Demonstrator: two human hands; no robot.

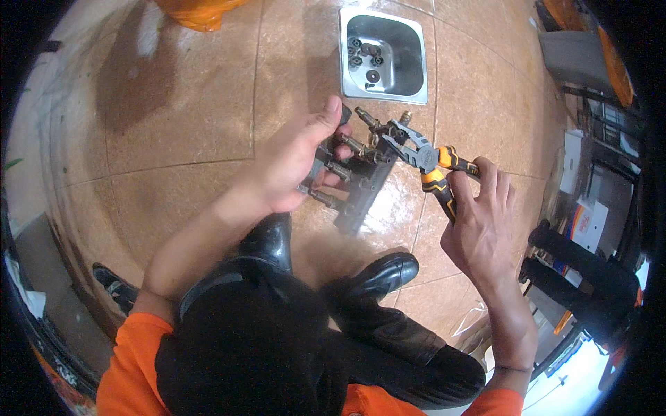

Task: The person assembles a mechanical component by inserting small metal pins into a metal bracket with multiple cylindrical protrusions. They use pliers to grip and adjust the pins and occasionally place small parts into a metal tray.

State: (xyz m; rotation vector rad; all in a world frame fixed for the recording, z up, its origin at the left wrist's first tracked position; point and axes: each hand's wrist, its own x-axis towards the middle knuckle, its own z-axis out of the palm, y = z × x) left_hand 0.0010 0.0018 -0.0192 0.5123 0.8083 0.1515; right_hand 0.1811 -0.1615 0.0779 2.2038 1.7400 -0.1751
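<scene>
My left hand [295, 156] is closed around a dark metal rail with fittings [365, 191], holding it above the tiled floor. Several brass-coloured stubs stick out along the rail, and some pass between my fingers. In my right hand [485, 225] is a pair of combination pliers [426, 157] with yellow and black handles. Its grey jaws are spread at the rail's far end, beside a brass stub; whether they touch it I cannot tell. Just beyond the rail sits a steel tray [419, 69] with several small dark round parts in its left half.
An orange bag [198, 10] lies at the far left. Along the right are a grey bin [572, 59], a white box [588, 223] and black padded bars [569, 256]. My black shoe [392, 272] rests on the floor [187, 215] below the rail.
</scene>
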